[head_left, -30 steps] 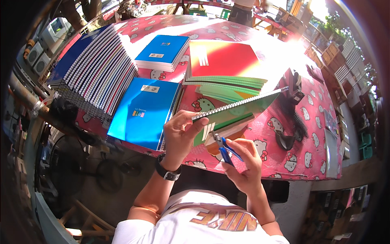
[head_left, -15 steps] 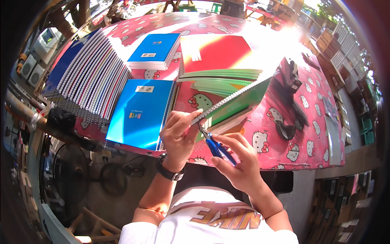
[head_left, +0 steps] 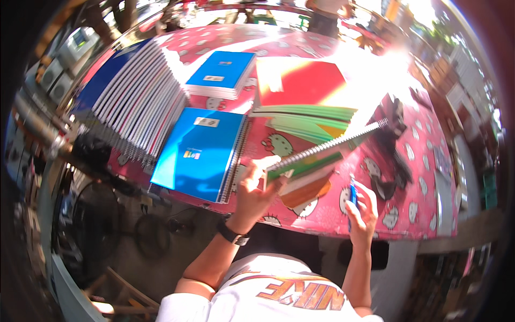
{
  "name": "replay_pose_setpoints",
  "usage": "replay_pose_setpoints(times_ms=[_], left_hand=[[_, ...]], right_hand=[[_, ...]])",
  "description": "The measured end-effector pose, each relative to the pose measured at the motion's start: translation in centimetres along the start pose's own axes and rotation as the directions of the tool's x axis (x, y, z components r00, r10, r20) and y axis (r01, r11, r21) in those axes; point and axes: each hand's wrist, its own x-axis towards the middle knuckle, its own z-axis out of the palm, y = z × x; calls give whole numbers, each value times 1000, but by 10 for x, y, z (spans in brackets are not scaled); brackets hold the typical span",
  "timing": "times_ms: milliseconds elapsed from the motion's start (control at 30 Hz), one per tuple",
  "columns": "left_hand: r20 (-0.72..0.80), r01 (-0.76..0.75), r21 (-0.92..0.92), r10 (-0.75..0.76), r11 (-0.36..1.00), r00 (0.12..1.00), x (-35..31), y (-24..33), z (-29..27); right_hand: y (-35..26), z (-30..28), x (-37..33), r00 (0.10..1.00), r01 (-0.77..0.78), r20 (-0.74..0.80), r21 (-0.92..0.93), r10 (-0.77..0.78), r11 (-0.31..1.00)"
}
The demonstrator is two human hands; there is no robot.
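My left hand is closed on the left end of a spiral notebook with a green cover. The notebook is tilted, its coil edge running up to the right. Blue-handled pliers are held in my right hand, to the right of the notebook and apart from it. Motion blur hides the pliers' jaws. Left of my left hand lies a blue spiral notebook. Beyond the held notebook sits a stack of red-topped covers with green sheets beneath.
A tall stack of spiral notebooks stands at the far left, with a smaller blue stack beside it. Dark blurred items lie on the right of the pink patterned tablecloth. A person stands beyond the table.
My right hand has drawn the pliers away from the notebook's left end, out to the right. The held notebook now lies at a lower angle. The whole view has shifted somewhat.
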Motion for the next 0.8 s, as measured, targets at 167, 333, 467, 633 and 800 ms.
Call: replay_pose_setpoints(times_ms=[167,333,467,633,800], left_hand=[[-28,-114,82,117,990,993,-4,-11,20],[-238,-113,-191,65,975,969,24,46,-22],[-499,-409,-75,321,909,805,79,98,-93],[-626,-569,-96,395,817,672,151,171,-210],[-648,-210,324,378,922,661,224,146,-368]], right_hand=[[95,-54,-18,981,-32,-163,-664,-104,747],[66,-21,0,996,22,-60,-584,-70,811],[-4,3,38,978,185,-53,-203,-200,962],[-99,66,74,786,608,144,-5,-601,794],[-103,106,66,647,615,472,142,-599,776]])
